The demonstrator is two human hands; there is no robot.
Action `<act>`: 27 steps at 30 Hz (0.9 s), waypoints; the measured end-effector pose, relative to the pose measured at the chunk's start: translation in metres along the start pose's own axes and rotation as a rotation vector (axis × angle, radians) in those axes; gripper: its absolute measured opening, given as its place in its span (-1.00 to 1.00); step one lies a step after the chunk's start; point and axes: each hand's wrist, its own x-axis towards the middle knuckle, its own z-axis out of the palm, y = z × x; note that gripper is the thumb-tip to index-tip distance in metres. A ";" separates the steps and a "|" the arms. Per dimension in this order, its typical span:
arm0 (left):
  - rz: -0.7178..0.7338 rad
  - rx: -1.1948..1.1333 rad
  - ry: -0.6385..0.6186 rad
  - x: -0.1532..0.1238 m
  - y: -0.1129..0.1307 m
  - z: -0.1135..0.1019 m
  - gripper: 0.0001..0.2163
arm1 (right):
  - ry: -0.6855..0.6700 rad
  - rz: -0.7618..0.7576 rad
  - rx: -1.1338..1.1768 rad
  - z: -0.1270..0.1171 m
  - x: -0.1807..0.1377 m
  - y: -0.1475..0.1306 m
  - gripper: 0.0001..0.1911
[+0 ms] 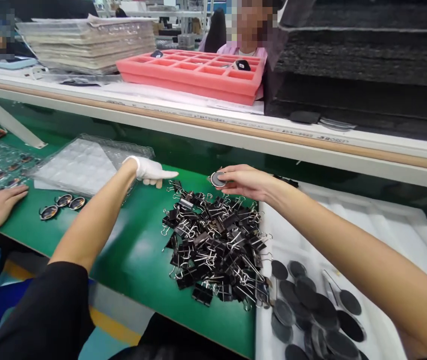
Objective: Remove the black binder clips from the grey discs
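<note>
My right hand (245, 181) pinches a small round disc (218, 179) with a grey face and a pale metallic rim, held above the far side of a pile. The pile is a heap of black binder clips (213, 245) with silver wire handles on the green table. My left hand (150, 170), in a white glove with some fingertips bare, hovers at the pile's far left corner. Its index finger is stretched out and the other fingers bend under; I see nothing held in it. Several round black discs (307, 300) lie in the white foam tray (393, 220) under my right forearm.
A co-worker's hand (1, 207) rests at the left, near small round dark-lensed parts (63, 201). Clear plastic trays (81, 162) lie beyond. A shelf (198, 117) crosses behind, bearing a pink foam tray (190, 75) and black foam stacks (359, 60). Another person sits opposite.
</note>
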 end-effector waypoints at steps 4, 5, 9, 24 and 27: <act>0.045 -0.041 0.634 0.011 0.024 0.013 -0.24 | 0.023 0.019 -0.110 0.021 0.056 -0.007 -0.83; 0.045 -0.075 0.720 0.016 0.033 0.022 -0.27 | 0.029 0.025 -0.128 0.026 0.067 -0.006 -0.82; -0.026 -0.143 0.796 0.038 0.053 0.057 -0.37 | -0.005 0.043 -0.156 0.037 0.098 0.000 -0.79; -0.103 -0.146 0.759 0.044 0.040 0.077 -0.45 | -0.113 0.018 -0.395 0.048 0.135 0.010 -0.82; -0.082 -0.070 0.732 0.043 0.039 0.079 -0.47 | -0.144 0.010 -0.435 0.054 0.141 0.009 -0.77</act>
